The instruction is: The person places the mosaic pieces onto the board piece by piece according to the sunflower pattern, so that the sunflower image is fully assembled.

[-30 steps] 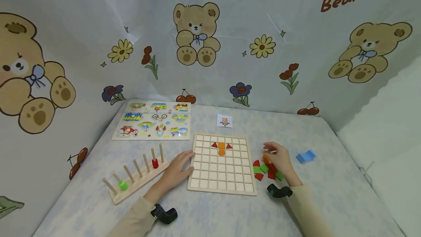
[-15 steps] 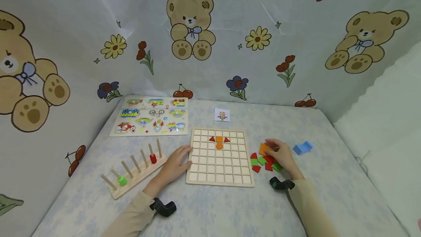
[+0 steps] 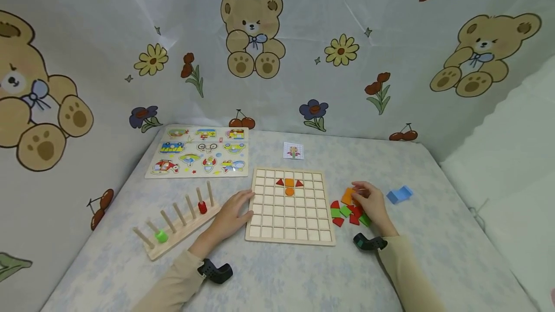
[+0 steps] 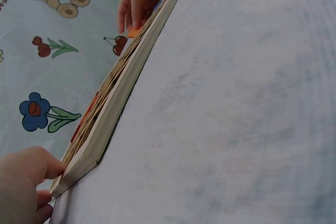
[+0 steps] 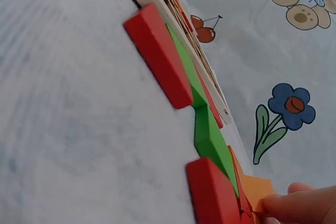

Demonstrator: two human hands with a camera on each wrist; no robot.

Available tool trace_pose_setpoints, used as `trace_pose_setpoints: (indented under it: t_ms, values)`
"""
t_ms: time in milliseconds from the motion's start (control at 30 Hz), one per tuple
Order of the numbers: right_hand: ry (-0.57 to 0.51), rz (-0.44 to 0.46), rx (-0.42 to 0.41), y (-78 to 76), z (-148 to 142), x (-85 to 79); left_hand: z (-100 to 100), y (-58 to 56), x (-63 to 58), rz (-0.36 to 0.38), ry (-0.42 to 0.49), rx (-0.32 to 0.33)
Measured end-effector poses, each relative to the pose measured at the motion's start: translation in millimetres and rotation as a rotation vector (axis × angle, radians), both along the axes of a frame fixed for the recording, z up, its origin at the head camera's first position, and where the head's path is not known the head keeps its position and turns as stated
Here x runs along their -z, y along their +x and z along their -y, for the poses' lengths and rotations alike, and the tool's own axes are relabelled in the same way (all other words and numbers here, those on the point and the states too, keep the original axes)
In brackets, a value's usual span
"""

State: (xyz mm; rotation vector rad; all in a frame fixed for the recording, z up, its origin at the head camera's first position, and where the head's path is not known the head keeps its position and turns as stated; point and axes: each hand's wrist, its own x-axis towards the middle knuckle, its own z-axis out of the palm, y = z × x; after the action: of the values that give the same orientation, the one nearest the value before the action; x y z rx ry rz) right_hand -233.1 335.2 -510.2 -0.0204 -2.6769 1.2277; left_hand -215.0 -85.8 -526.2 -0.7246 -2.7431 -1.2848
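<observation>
My left hand (image 3: 233, 214) rests at the left edge of a wooden grid board (image 3: 284, 229), its fingertips touching the frame; the left wrist view shows the thumb and fingers at a corner. An orange square block (image 3: 289, 183), an orange round block (image 3: 289, 191) and two red triangles (image 3: 280, 182) sit in the board's upper cells. To the right, my right hand (image 3: 374, 207) pinches an orange block (image 5: 257, 188) at the pile's far side. Red blocks (image 5: 160, 53) and green blocks (image 5: 212, 135) lie around it, partly under the hand.
A peg rack (image 3: 182, 235) with green and red rings stands left. Behind it lies a vehicle puzzle board (image 3: 199, 158). A small pattern card (image 3: 293, 150) lies beyond the grid board. A blue block (image 3: 399, 195) is right of my right hand.
The head view has tilted slightly, shifting the scene up. My right fingers have shifted at the orange block, which now shows more plainly beside them. My left hand stays at the grid board's edge.
</observation>
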Motion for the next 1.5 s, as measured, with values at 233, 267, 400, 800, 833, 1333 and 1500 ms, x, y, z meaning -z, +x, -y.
trace_pose_setpoints:
  t_ms: [233,267,400,800,833,1333,1500]
  values:
    - [-0.089,0.013,0.043,-5.3,24,-18.7,1,-2.5,1.4,-0.01,-0.003,0.02]
    - [-0.105,0.015,0.027,-6.6,32,-22.1,1,-2.6,1.6,-0.013,-0.003,0.019]
    - [-0.162,0.032,-0.1,-13.3,71,-31.4,1,-2.6,1.8,0.004,-0.009,0.012]
    - [-0.13,0.067,-0.2,-26.0,128,-12.4,-5,-0.4,2.8,0.004,-0.013,0.008]
    - [-0.122,0.058,-0.201,-25.5,129,-11.4,-5,0.0,2.4,-0.004,-0.012,0.004]
    - [-0.077,-0.027,-0.222,-18.2,109,-21.1,1,-2.8,2.0,-0.007,-0.013,0.004]
    - [0.001,-0.014,-0.132,-8.7,67,-24.5,1,-3.5,2.4,0.027,-0.044,-0.002]
